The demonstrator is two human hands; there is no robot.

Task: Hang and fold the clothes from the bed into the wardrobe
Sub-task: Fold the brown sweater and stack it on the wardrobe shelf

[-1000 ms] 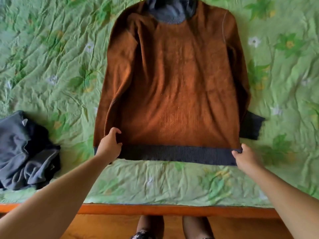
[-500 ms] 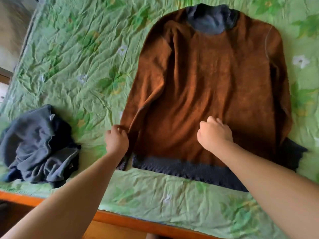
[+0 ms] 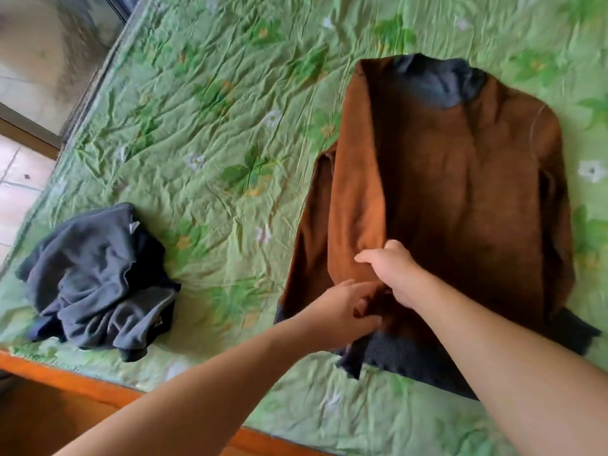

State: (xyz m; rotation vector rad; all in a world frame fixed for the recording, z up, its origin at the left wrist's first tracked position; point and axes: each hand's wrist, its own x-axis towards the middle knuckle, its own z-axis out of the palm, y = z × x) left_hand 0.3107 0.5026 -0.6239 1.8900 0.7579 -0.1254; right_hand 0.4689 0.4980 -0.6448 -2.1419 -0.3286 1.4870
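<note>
A brown sweater with a dark grey collar and hem lies flat on the green floral bedsheet. Its left sleeve is folded inward over the body. My left hand pinches the sleeve's lower end near the hem, fingers curled round the fabric. Just above it, my right hand grips the same folded sleeve. A crumpled dark grey garment lies on the sheet at the left, apart from both hands.
The bed's orange wooden edge runs along the bottom left. Tiled floor and a dark frame show at the far left beyond the bed. Bare sheet stretches between the two garments.
The sweater's left sleeve has been folded over the body. My right hand moved left from the hem corner to the sleeve, and my left hand came in beside it. The view swung left.
</note>
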